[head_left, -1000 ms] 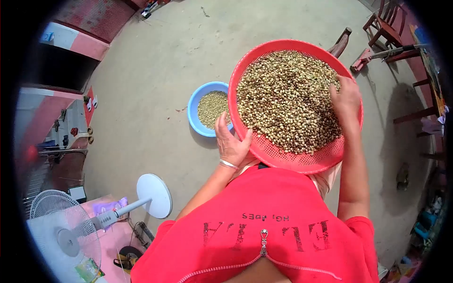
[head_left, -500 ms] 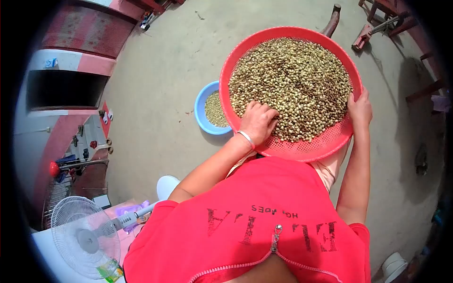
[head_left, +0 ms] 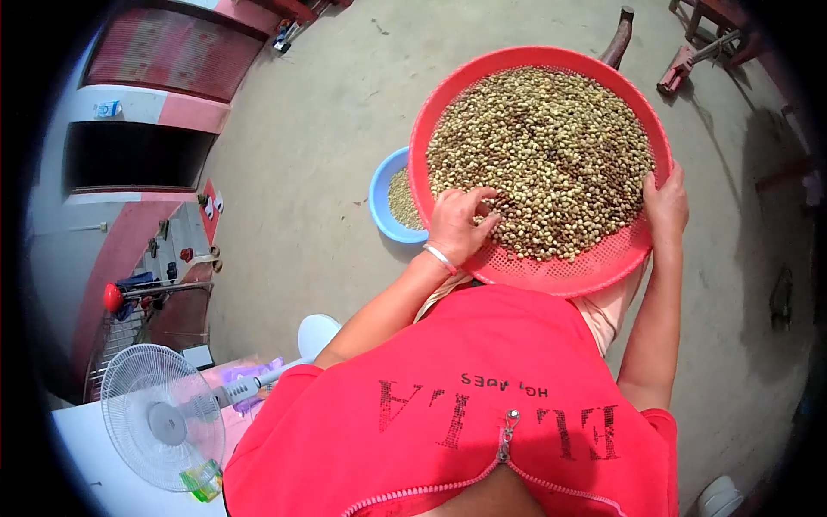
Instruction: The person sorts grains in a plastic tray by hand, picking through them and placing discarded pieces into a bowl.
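Note:
A round red mesh basket (head_left: 564,280) rests on my lap, tilted slightly. Small pale-green and brown beans (head_left: 543,155) fill most of it in a broad layer. My left hand (head_left: 461,226), with a light band at the wrist, is at the basket's near-left edge, over the beans. Its thumb and index finger are curved and apart, and its other fingers are partly hidden. On the right side, my right hand (head_left: 667,205) grips the basket's rim. Beyond the basket's left edge, a blue basin (head_left: 379,202) on the floor holds more pale beans, partly covered by the basket.
A white fan (head_left: 164,418) stands at lower left beside a white table surface (head_left: 103,457) with a green packet (head_left: 202,480). Wooden furniture (head_left: 719,21) is at upper right, near a wooden stub (head_left: 618,39). A rack (head_left: 121,336) stands along the left wall.
My left hand has drawn back a little to the left over the beans, its thumb and index finger now more spread. My right hand keeps its hold on the rim. The view has shifted slightly.

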A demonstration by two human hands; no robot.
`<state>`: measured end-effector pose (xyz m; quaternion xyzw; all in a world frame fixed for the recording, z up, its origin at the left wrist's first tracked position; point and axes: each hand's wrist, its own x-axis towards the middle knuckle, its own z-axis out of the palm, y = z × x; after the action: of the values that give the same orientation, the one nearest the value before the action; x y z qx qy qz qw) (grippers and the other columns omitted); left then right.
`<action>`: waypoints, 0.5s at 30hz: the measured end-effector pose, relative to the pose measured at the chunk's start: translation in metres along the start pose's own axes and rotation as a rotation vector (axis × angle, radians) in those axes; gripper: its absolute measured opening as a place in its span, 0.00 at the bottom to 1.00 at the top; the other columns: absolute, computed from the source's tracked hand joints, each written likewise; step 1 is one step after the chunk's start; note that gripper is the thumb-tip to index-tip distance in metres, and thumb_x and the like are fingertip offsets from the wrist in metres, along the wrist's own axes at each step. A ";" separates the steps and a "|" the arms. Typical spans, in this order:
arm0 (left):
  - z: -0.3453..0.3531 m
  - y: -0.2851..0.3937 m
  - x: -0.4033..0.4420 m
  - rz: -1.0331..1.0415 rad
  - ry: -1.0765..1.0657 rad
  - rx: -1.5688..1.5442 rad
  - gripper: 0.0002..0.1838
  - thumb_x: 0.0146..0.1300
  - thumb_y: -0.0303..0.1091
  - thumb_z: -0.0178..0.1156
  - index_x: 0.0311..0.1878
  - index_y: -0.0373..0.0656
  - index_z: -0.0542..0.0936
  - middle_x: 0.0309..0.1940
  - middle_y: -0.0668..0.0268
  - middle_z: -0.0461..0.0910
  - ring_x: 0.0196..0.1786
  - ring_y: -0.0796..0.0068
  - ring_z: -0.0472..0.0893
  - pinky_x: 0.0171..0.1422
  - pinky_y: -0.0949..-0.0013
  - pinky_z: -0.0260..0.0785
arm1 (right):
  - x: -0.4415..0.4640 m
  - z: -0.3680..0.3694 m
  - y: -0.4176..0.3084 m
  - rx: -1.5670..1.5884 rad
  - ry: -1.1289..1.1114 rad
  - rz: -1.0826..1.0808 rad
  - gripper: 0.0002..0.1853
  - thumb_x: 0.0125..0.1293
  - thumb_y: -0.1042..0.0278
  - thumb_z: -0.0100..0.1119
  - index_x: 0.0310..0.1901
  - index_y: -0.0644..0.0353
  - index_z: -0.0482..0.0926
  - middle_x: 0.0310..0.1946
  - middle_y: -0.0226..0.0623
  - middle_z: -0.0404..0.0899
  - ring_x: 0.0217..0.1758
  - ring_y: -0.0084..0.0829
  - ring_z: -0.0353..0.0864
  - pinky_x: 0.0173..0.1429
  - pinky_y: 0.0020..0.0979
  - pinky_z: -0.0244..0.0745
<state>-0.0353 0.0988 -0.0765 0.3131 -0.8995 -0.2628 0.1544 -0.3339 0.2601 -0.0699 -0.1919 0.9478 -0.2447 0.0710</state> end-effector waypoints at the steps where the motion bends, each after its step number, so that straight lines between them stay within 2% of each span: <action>1: -0.011 -0.005 -0.001 0.047 0.019 0.100 0.12 0.50 0.34 0.71 0.39 0.48 0.82 0.29 0.68 0.83 0.38 0.64 0.79 0.52 0.59 0.67 | 0.000 0.001 0.002 -0.004 0.020 -0.014 0.27 0.64 0.57 0.54 0.63 0.59 0.66 0.46 0.54 0.82 0.50 0.54 0.81 0.55 0.50 0.74; 2: -0.018 -0.014 -0.004 0.151 0.219 0.098 0.10 0.50 0.33 0.70 0.37 0.48 0.83 0.28 0.68 0.83 0.38 0.63 0.79 0.51 0.59 0.67 | 0.001 0.002 0.003 -0.007 0.042 -0.028 0.27 0.64 0.57 0.55 0.63 0.58 0.66 0.47 0.54 0.82 0.50 0.54 0.81 0.55 0.49 0.75; 3: -0.035 -0.020 -0.003 0.059 0.182 0.181 0.09 0.50 0.32 0.70 0.36 0.48 0.83 0.29 0.67 0.83 0.38 0.63 0.79 0.51 0.58 0.67 | 0.002 0.003 0.003 -0.007 0.039 -0.031 0.27 0.64 0.57 0.55 0.63 0.58 0.66 0.47 0.54 0.82 0.50 0.54 0.81 0.55 0.49 0.75; 5: -0.061 -0.026 0.003 -0.142 0.368 0.305 0.07 0.50 0.31 0.69 0.33 0.47 0.83 0.29 0.65 0.82 0.38 0.61 0.80 0.49 0.57 0.68 | 0.003 0.003 0.004 -0.032 0.023 -0.007 0.28 0.64 0.57 0.55 0.63 0.58 0.66 0.47 0.54 0.81 0.51 0.54 0.81 0.55 0.49 0.74; 6: -0.070 -0.029 0.007 -0.148 0.372 0.304 0.07 0.50 0.31 0.69 0.33 0.47 0.83 0.29 0.65 0.82 0.38 0.61 0.80 0.49 0.57 0.68 | 0.003 0.002 0.005 -0.033 0.021 -0.013 0.28 0.64 0.57 0.55 0.63 0.58 0.66 0.47 0.54 0.81 0.51 0.54 0.81 0.55 0.49 0.74; 8: -0.085 -0.032 0.015 -0.011 0.438 0.494 0.05 0.50 0.31 0.68 0.31 0.46 0.83 0.29 0.64 0.82 0.37 0.59 0.80 0.46 0.57 0.69 | 0.003 0.002 0.004 0.011 0.015 -0.021 0.28 0.64 0.57 0.55 0.63 0.58 0.66 0.48 0.54 0.81 0.51 0.54 0.81 0.56 0.49 0.74; 10: -0.076 -0.013 0.018 0.038 0.376 0.381 0.04 0.52 0.32 0.68 0.32 0.46 0.83 0.29 0.64 0.81 0.38 0.59 0.80 0.46 0.57 0.69 | 0.006 0.005 0.006 0.010 0.031 -0.038 0.28 0.64 0.57 0.56 0.63 0.59 0.66 0.48 0.54 0.81 0.51 0.54 0.81 0.56 0.49 0.74; 12: -0.051 0.004 0.020 0.187 0.087 0.173 0.06 0.53 0.33 0.68 0.35 0.48 0.83 0.29 0.64 0.81 0.39 0.60 0.80 0.49 0.57 0.69 | 0.010 0.006 0.010 0.005 0.046 -0.051 0.28 0.64 0.57 0.56 0.63 0.59 0.66 0.48 0.54 0.81 0.51 0.54 0.81 0.56 0.49 0.74; 14: -0.019 0.005 0.021 0.211 -0.086 0.126 0.07 0.53 0.34 0.67 0.36 0.49 0.83 0.29 0.64 0.80 0.40 0.59 0.79 0.51 0.58 0.68 | 0.010 0.006 0.011 0.002 0.052 -0.063 0.28 0.64 0.57 0.56 0.62 0.59 0.67 0.48 0.55 0.81 0.51 0.55 0.80 0.56 0.49 0.74; 15: -0.009 0.007 0.023 0.211 -0.090 0.122 0.07 0.53 0.34 0.67 0.36 0.49 0.83 0.29 0.64 0.80 0.40 0.59 0.79 0.51 0.58 0.68 | 0.011 0.006 0.011 -0.002 0.051 -0.060 0.28 0.64 0.57 0.56 0.62 0.59 0.67 0.48 0.55 0.81 0.51 0.55 0.80 0.56 0.49 0.74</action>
<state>-0.0527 0.0854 -0.0625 0.2136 -0.9477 -0.2037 0.1215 -0.3460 0.2626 -0.0810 -0.2137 0.9434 -0.2506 0.0390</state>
